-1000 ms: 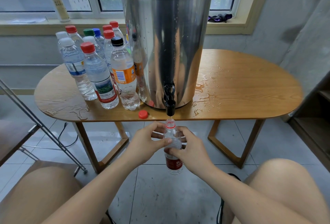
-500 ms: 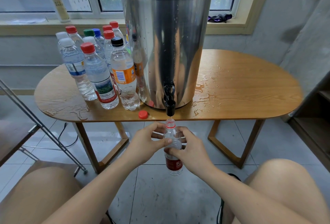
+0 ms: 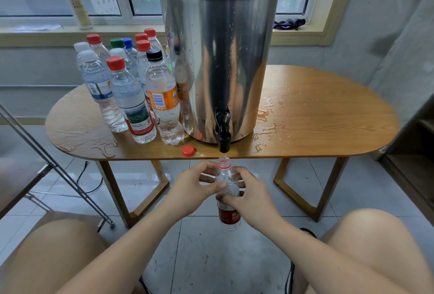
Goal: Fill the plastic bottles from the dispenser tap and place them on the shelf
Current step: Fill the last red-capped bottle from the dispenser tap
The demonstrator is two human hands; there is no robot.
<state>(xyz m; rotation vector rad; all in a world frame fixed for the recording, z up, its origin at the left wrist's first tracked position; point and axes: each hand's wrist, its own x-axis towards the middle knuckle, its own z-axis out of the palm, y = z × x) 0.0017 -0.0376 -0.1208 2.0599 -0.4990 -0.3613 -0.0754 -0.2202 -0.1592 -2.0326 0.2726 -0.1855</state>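
A clear plastic bottle (image 3: 228, 216) with a red label and no cap stands upright just under the black tap (image 3: 223, 140) of the steel dispenser (image 3: 219, 59). Its open neck sits directly below the spout, and a thin stream of water runs into it. My left hand (image 3: 192, 190) grips the bottle's shoulder from the left, and my right hand (image 3: 249, 196) grips it from the right, both in front of the table edge. The bottle's red cap (image 3: 188, 150) lies on the table near the tap.
Several capped bottles (image 3: 131, 96) stand in a cluster on the left of the wooden table (image 3: 328, 115). Water puddles lie around the dispenser base. A metal rack frame (image 3: 56, 169) leans at the left, a dark shelf unit (image 3: 413, 153) stands at the right. My knees flank the view.
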